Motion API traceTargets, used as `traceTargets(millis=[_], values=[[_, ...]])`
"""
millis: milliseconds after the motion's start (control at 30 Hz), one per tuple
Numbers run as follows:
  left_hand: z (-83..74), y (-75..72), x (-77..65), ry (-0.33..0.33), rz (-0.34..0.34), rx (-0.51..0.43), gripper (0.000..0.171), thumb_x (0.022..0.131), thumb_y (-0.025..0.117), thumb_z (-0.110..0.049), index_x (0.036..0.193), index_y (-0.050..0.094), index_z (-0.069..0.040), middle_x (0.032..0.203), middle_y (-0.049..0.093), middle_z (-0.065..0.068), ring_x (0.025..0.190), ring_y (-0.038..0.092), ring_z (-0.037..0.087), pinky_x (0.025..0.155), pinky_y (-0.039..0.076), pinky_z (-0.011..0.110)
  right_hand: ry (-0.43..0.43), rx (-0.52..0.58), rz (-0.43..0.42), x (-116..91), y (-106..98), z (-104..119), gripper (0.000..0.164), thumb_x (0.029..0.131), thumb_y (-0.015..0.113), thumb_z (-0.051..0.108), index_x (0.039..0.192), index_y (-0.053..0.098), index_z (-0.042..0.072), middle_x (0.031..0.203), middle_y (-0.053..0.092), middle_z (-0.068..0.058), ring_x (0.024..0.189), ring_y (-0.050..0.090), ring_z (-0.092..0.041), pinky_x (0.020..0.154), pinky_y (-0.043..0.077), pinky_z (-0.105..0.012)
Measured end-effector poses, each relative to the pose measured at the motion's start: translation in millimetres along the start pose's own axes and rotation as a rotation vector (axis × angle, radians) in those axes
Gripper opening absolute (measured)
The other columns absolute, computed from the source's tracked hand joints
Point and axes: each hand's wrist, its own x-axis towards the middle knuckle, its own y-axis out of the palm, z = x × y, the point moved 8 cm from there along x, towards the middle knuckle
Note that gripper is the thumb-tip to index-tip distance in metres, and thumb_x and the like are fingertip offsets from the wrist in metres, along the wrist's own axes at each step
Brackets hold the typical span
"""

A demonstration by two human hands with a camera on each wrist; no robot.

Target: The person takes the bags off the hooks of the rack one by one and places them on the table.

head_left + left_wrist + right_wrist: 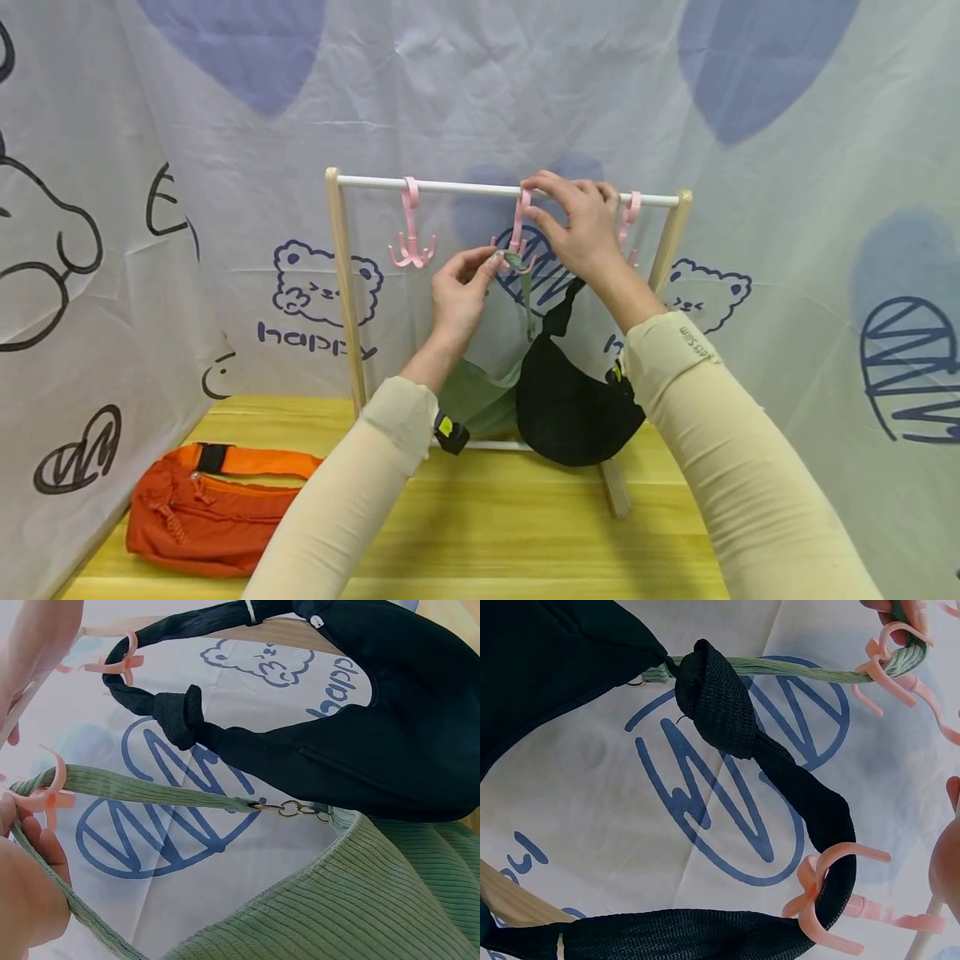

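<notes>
A green corduroy bag [476, 400] hangs by its strap [150, 789] from the middle pink hook [517, 223]. My left hand [459, 296] pinches that strap between thumb and fingertips, right at the hook's prongs. Higher up, my right hand [588, 225] grips the top of the same hook where it loops over the white rail [465, 188]. Short metal links [289, 809] join the strap to the green bag. Beside it hangs a black bag [573, 408], its knotted strap [832, 817] looped over the right-hand pink hook [817, 896].
The rail belongs to a rack with wooden side posts [345, 283] on a wooden tabletop [480, 533]. Another pink hook [410, 225] hangs bare at the left. An orange waist bag [217, 517] lies at the front left. Printed white cloth [450, 92] covers the walls behind.
</notes>
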Motion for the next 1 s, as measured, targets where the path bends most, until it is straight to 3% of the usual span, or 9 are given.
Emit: traceTargets(millis=[500,733,1000], values=[[-8.1,3.8,5.8,0.031,0.001,-0.018,0.023,0.097,0.074,-0.006,0.118,0.074,0.003,0.104,0.075,0.016,0.078,0.064,0.004,0.064,0.049,0.017,0.02,0.009,-0.032,-0.1,-0.5,-1.9,0.037,0.101,0.07,0.032,0.134,0.069,0.018,0.149,0.06,-0.006,0.127,0.055,-0.033,0.118,0.018,-0.051],[-10.5,6.2,6.9,0.013,-0.019,-0.043,0.024,0.096,0.075,-0.006,0.118,0.074,0.005,0.111,0.075,0.02,0.085,0.066,0.005,0.079,0.056,0.02,0.043,0.024,-0.03,-0.3,-0.9,-2.7,0.038,0.1,0.07,0.033,0.135,0.07,0.018,0.15,0.059,-0.006,0.127,0.054,-0.032,0.118,0.018,-0.05],[-14.6,10.1,8.8,0.015,-0.034,-0.078,0.024,0.095,0.076,-0.005,0.117,0.075,0.005,0.11,0.076,0.019,0.085,0.068,0.005,0.078,0.056,0.019,0.068,0.039,-0.016,0.1,-1.2,-1.6,0.038,0.101,0.069,0.033,0.136,0.069,0.019,0.15,0.06,-0.004,0.128,0.052,-0.032,0.119,0.016,-0.049]])
